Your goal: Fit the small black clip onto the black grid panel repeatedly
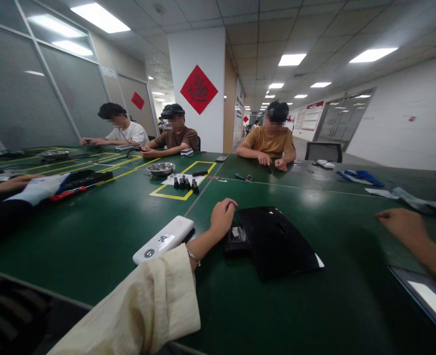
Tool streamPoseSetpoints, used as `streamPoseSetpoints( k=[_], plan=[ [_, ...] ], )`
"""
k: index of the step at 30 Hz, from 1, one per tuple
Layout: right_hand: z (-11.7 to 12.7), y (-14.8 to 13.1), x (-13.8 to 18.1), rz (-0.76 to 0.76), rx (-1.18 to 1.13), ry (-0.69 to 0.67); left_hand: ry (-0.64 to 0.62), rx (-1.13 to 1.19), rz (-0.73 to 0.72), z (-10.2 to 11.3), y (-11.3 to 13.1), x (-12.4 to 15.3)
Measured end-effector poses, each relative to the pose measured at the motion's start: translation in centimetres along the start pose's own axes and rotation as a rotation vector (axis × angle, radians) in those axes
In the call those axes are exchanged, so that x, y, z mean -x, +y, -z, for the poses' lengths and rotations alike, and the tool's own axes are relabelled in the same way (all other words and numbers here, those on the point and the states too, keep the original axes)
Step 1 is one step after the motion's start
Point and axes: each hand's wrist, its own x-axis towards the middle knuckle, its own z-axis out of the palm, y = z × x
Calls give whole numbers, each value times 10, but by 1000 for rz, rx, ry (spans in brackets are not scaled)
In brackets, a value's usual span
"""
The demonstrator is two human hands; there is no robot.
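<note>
Left hand (223, 216) sits loosely curled, holding nothing, right at the black panel's (277, 241) left edge; right hand (402, 223), half-closed and holding nothing too, is well off right.

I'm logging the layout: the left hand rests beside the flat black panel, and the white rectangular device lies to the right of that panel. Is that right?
Not quite. In the head view the white rectangular device lies left of the flat black panel, not right. The left hand does rest beside the panel.

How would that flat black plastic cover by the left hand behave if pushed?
The flat black plastic cover looks rigid, so it would probably slide whole across the smooth green table. Lying low, it seems unlikely to tip or roll.
</note>
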Motion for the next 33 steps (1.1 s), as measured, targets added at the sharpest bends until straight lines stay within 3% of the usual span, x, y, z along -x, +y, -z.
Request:
streamPoseSetpoints(
  k=[4,8,11,14,17,20,23,26,28,33],
  plan=[
    [17,-96,29,225,-161,-59,-40,6,19,0,2,0],
    [-5,-166,75,318,-470,-199,-67,37,53,1,7,3],
    [-31,-180,96,264,-613,-281,-39,103,49,0,10,4],
    [-46,-173,100,193,-782,-362,-8,181,97,-2,7,1],
    [-46,-165,97,173,-877,-418,24,263,196,-6,2,-3],
    [-31,-172,101,200,-830,-292,76,372,298,-7,0,-5],
    [-5,-194,125,453,-730,-111,122,452,359,-6,1,-5],
    [20,-226,165,892,-598,-212,149,479,382,-5,3,-5],
    [29,-245,190,1091,-487,-277,156,486,387,-5,3,-5],
    [33,-266,223,1233,-368,-255,155,421,353,-7,-1,-4]
  ],
)
